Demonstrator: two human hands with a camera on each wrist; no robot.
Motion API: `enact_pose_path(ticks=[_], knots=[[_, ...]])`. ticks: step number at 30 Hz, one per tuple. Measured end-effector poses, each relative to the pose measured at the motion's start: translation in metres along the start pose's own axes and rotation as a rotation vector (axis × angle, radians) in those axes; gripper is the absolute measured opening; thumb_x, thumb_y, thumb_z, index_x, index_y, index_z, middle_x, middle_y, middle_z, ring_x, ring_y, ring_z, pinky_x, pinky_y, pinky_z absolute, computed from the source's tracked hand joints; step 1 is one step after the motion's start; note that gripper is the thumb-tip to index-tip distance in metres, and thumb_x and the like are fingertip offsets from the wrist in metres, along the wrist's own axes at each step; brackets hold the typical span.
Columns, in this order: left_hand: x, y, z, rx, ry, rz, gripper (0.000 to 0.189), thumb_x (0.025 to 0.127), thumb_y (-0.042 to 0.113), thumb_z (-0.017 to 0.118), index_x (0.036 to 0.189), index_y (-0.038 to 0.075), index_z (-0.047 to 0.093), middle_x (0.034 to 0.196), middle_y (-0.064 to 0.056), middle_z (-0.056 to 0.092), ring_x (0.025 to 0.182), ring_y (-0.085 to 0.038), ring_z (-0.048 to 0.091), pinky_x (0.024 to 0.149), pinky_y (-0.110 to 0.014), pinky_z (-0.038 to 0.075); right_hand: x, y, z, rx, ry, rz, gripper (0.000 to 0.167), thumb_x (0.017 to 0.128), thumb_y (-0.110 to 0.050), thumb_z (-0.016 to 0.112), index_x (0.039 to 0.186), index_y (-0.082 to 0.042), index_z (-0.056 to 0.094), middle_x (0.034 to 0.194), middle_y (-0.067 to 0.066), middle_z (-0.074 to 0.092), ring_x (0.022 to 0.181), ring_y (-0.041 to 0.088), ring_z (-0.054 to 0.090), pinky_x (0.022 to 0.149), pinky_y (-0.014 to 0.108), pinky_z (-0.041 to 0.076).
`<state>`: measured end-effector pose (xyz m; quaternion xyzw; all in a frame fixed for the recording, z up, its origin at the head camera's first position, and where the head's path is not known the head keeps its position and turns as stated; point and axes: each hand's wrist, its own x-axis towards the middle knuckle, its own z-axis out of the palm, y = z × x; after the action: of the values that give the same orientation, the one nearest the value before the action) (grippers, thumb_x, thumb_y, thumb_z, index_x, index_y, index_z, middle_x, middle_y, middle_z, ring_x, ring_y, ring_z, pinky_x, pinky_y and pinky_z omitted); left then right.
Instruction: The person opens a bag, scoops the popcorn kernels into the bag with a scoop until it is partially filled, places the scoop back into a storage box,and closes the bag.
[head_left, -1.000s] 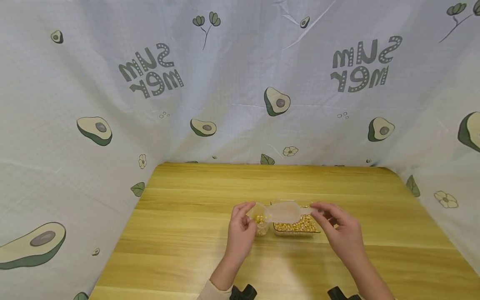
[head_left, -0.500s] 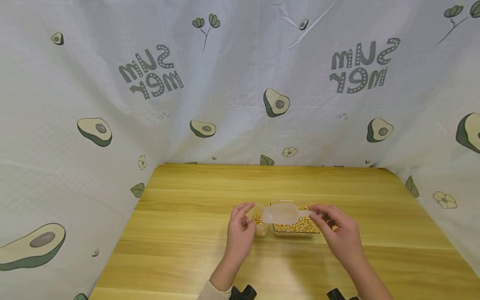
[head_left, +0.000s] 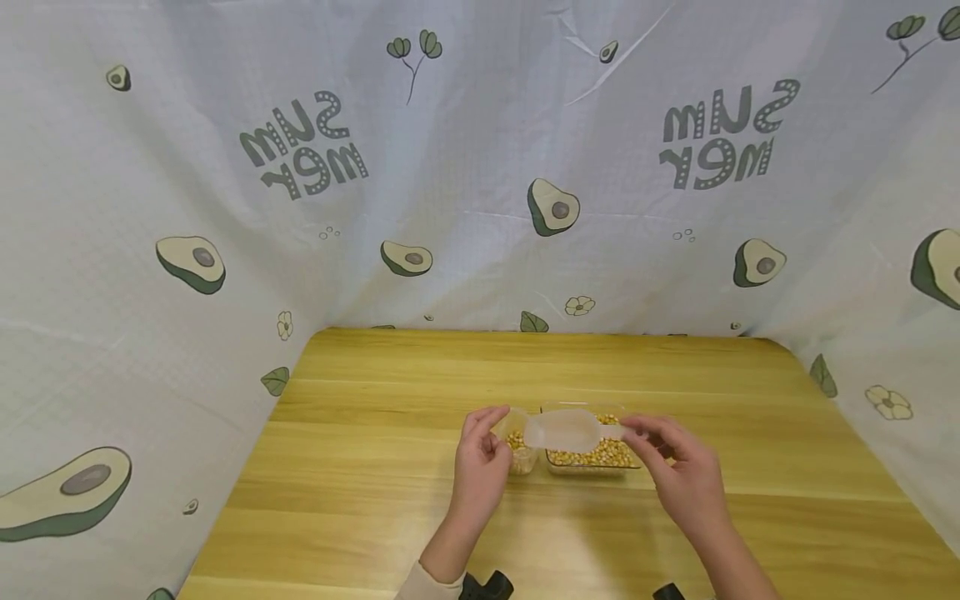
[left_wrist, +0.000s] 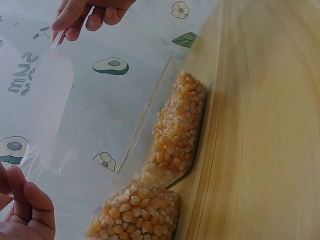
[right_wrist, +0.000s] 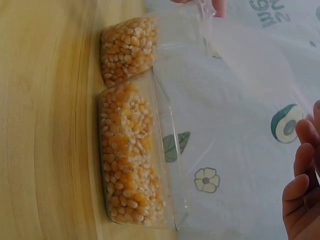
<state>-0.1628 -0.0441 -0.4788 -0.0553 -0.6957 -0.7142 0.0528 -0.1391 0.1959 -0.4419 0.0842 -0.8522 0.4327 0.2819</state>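
My right hand (head_left: pixel 678 467) pinches the handle end of a translucent white scoop (head_left: pixel 572 431), held level above the containers. The scoop's wide front end reaches to the mouth of a clear jar (right_wrist: pixel 182 32), and no kernels show inside it. Fingers and thumb of my left hand (head_left: pixel 480 467) grip the jar by its upper rim. Corn kernels (left_wrist: pixel 135 215) fill the jar's lower part. Right beside it stands a clear rectangular box (head_left: pixel 588 471) holding more corn kernels (right_wrist: pixel 130 155), partly covered by the scoop in the head view.
Both containers stand on a wood-grain table (head_left: pixel 375 467). Behind and at the sides hangs a pale curtain (head_left: pixel 465 167) printed with avocados, leaves and lettering. A black wrist mount (head_left: pixel 487 586) shows at the lower edge.
The scoop's front end has shifted very slightly left at the jar's mouth. Both hands keep their grips, and the whole head view has moved a touch.
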Motion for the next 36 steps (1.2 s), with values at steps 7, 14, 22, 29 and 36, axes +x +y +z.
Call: enact_pose_path(ticks=[7, 14, 22, 29, 36], knots=[[0.000, 0.001, 0.000, 0.000, 0.004, 0.001, 0.052, 0.088, -0.011, 0.046, 0.133, 0.009, 0.062, 0.132, -0.009, 0.049, 0.067, -0.003, 0.037, 0.055, -0.012, 0.034, -0.002, 0.011, -0.003, 0.164, 0.055, 0.067, 0.020, 0.084, 0.012, 0.069, 0.102, 0.002, 0.073, 0.082, -0.018, 0.065, 0.066, 0.001, 0.055, 0.058, 0.015, 0.045], [0.000, 0.001, 0.000, 0.003, 0.019, -0.004, 0.051, 0.087, -0.011, 0.047, 0.133, 0.004, 0.062, 0.132, -0.009, 0.050, 0.067, -0.002, 0.037, 0.054, -0.012, 0.034, -0.003, 0.020, -0.008, 0.182, 0.124, 0.257, 0.016, 0.088, 0.004, 0.069, 0.104, 0.003, 0.073, 0.079, -0.019, 0.067, 0.064, 0.003, 0.053, 0.056, 0.016, 0.044], [0.001, -0.001, 0.000, 0.007, 0.023, -0.010, 0.051, 0.087, -0.011, 0.046, 0.133, 0.005, 0.061, 0.132, -0.009, 0.049, 0.067, -0.003, 0.037, 0.054, -0.012, 0.034, -0.004, 0.034, -0.015, 0.169, 0.155, 0.392, 0.021, 0.090, -0.006, 0.071, 0.109, 0.002, 0.073, 0.077, -0.019, 0.066, 0.064, 0.004, 0.054, 0.056, 0.016, 0.044], [0.000, -0.001, 0.000, 0.004, 0.022, -0.016, 0.051, 0.087, -0.011, 0.046, 0.133, 0.006, 0.062, 0.131, -0.009, 0.049, 0.065, -0.003, 0.038, 0.053, -0.012, 0.035, -0.008, 0.046, -0.019, 0.083, 0.139, 0.463, 0.022, 0.091, -0.016, 0.072, 0.109, -0.003, 0.074, 0.076, -0.020, 0.065, 0.065, 0.002, 0.054, 0.052, 0.018, 0.041], [0.000, -0.001, 0.000, 0.009, 0.025, -0.017, 0.052, 0.087, -0.011, 0.046, 0.132, 0.009, 0.063, 0.131, -0.008, 0.050, 0.065, -0.003, 0.038, 0.053, -0.012, 0.036, -0.011, 0.059, -0.025, -0.032, 0.120, 0.373, 0.018, 0.091, -0.013, 0.072, 0.106, -0.003, 0.075, 0.076, -0.027, 0.061, 0.063, -0.002, 0.054, 0.051, 0.015, 0.042]])
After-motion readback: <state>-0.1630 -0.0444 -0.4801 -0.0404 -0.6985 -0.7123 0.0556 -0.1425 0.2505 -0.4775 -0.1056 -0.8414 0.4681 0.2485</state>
